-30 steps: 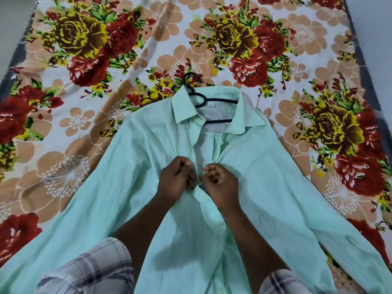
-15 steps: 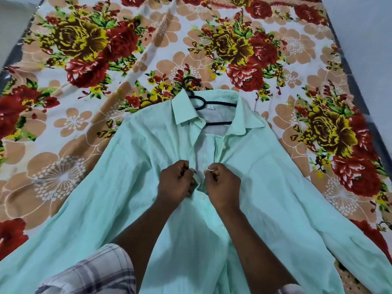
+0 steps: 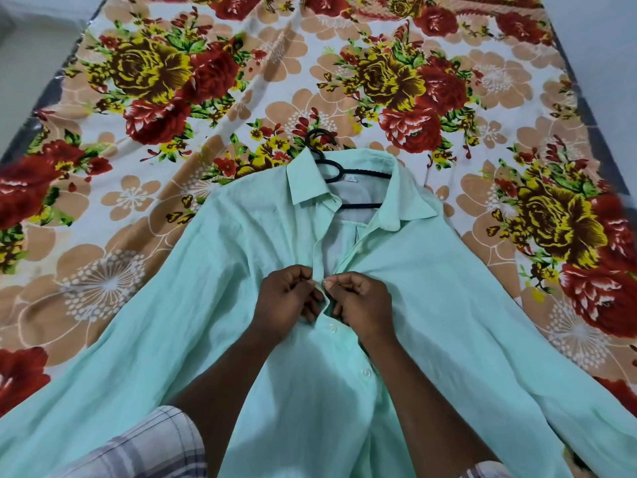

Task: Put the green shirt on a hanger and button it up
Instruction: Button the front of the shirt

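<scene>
Looking down on a bed under a floral sheet (image 3: 241, 98): red and yellow roses and tan blossoms on white, rumpled into a few long creases. Past the sheet's edges on either side, a plain grey surface (image 3: 31, 46), perhaps floor or wall, hard to say at this angle.

Spread flat on the sheet, sleeves flung wide and collar at the far end: the green shirt (image 3: 465, 288). Threaded through its neck, a black hanger (image 3: 358, 173), hook poking out past the collar onto the sheet. Closed below the hands by two white buttons (image 3: 332, 328); gaping open above them up to the collar.

Meeting at mid-front, knuckles almost touching: left hand (image 3: 287, 300), fingers curled and pinching the left edge of the shirt front; right hand (image 3: 363, 301), fingers pinching the opposite edge at a small white button. At the near edge, plaid cloth (image 3: 148, 443) beside the left forearm.
</scene>
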